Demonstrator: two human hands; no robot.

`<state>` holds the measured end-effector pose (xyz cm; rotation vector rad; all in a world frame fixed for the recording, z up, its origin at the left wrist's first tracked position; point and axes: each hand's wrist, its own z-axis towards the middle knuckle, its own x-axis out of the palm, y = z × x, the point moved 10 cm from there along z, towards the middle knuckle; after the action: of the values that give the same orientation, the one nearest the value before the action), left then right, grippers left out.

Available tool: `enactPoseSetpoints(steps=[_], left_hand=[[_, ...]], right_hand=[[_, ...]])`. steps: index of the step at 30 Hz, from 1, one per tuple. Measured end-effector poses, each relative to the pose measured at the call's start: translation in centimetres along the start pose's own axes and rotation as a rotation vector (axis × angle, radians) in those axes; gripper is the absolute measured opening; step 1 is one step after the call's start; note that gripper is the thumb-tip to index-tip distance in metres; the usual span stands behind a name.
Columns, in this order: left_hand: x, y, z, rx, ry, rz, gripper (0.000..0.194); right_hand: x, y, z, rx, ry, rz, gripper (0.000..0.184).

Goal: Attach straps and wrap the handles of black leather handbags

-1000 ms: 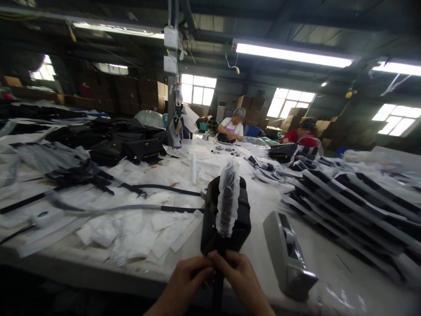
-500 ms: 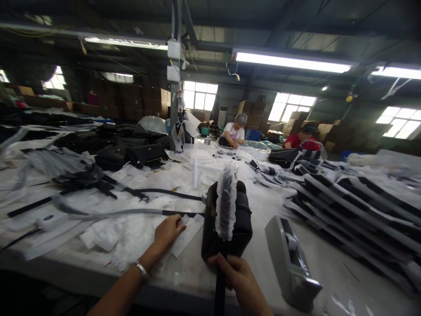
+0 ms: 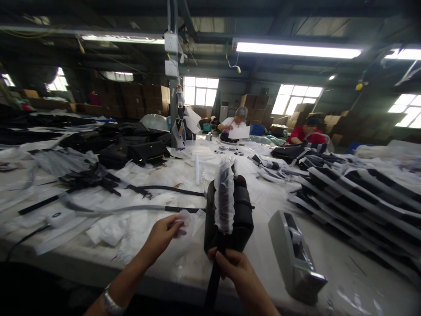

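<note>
A black handbag [image 3: 242, 219] stands on the table in front of me, its raised handle wrapped in white padded film [image 3: 225, 199]. At the bag's near end, my right hand [image 3: 232, 265] pinches a black strap [image 3: 214, 281] that hangs down over the table edge. Left of the bag, my left hand [image 3: 167, 232] is closed on a thin translucent sheet [image 3: 187, 228], raised a little off the table. Another black strap [image 3: 184, 209], partly covered in clear film, runs leftward from behind the bag.
A grey tape dispenser [image 3: 294, 259] stands right of the bag. Farther right lies a tall stack of black-and-white wrapped pieces [image 3: 358, 210]. Crumpled white paper [image 3: 138, 232] and black bags [image 3: 148, 153] are on the left. Two people sit across the table, one holding a white sheet [image 3: 239, 132].
My left hand has picked up a translucent sheet from the table beside the bag. My right hand stays on the strap. The person opposite has lifted a white sheet.
</note>
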<state>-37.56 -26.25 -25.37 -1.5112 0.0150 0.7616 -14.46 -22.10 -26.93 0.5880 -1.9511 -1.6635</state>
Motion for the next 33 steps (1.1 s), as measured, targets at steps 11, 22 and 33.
enactPoseSetpoints(steps=[11, 22, 33], left_hand=[[-4.7, 0.8, 4.2, 0.027, -0.212, 0.159, 0.046], [-2.3, 0.7, 1.2, -0.114, 0.011, -0.198, 0.037], [1.6, 1.8, -7.5, -0.276, 0.168, -0.374, 0.026]], right_hand=[[-0.1, 0.1, -0.4, 0.013, -0.055, 0.036, 0.045], [0.2, -1.0, 0.1, 0.016, -0.051, 0.121, 0.040], [2.0, -2.4, -0.1, 0.051, -0.130, 0.635, 0.028]])
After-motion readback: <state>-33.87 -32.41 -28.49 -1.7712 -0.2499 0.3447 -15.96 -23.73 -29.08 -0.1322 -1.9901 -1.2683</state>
